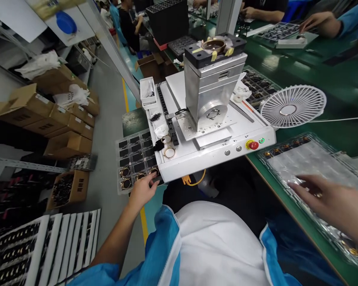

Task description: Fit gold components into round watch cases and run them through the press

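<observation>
My left hand (143, 191) is over the near edge of a clear plastic tray (118, 159) at the left of the machine. Its index finger touches a gold-rimmed round watch case (153, 171), and the thumb stands apart from it. My right hand (323, 196), slightly blurred, hovers over a second clear tray (264, 161), partly covered by a translucent sheet (298, 159). Its fingers are apart, and I see nothing held in them. Two more gold-rimmed round parts, one of them a ring (169, 152), lie on the white machine base (193, 165).
A metal block with a black fixture (193, 59) rises from the base. A red button (253, 145) is on its front. A white round fan (294, 106) stands to the right. Cardboard boxes (26, 103) line the left side. A co-worker's hand (316, 22) works across the green table.
</observation>
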{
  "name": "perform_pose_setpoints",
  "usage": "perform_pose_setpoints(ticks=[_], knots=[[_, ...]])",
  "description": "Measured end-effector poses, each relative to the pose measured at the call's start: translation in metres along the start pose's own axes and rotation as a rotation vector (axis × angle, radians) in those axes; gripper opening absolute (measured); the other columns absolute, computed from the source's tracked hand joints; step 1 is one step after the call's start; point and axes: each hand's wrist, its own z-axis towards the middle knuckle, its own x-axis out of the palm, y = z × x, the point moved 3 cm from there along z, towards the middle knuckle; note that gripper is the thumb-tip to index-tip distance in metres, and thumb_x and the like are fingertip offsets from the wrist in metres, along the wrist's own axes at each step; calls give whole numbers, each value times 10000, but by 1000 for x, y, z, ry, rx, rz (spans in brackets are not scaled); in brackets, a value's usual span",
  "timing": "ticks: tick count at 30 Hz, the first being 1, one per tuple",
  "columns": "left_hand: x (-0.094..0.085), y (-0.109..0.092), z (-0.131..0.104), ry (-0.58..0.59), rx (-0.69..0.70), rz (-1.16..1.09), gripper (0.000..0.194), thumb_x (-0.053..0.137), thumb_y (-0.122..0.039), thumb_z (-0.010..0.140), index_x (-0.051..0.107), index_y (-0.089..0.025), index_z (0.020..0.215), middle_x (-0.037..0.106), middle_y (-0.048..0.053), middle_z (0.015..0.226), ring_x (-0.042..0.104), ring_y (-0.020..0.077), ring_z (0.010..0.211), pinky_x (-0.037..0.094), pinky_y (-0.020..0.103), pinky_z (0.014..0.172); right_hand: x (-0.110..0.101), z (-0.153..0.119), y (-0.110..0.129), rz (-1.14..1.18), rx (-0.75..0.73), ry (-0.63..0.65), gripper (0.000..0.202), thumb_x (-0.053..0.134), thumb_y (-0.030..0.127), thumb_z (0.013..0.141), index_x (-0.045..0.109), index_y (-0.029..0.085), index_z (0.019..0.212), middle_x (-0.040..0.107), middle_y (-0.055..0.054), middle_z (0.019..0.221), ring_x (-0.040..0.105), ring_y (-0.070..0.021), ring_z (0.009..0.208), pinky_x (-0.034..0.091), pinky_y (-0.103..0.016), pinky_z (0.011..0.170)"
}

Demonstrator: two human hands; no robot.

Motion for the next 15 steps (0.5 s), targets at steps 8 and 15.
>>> perform_pose_setpoints(ticks=[8,15], knots=[[-14,-7,9,-67,50,-49,306,579,-418,906,800,-210,947,781,81,898,740,243,765,580,345,686,-72,110,190,329,-601,-368,160,655,379,894,682,223,911,759,-68,878,714,-222,703,548,-359,617],[-67,-39,10,-431,466,-9,172,714,-334,905,730,-200,799,728,43,801,701,177,716,571,277,680,-124,224,281,187,-868,-267,154,777,258,830,729,214,969,706,-90,1050,657,-299,1054,550,-452,937]])
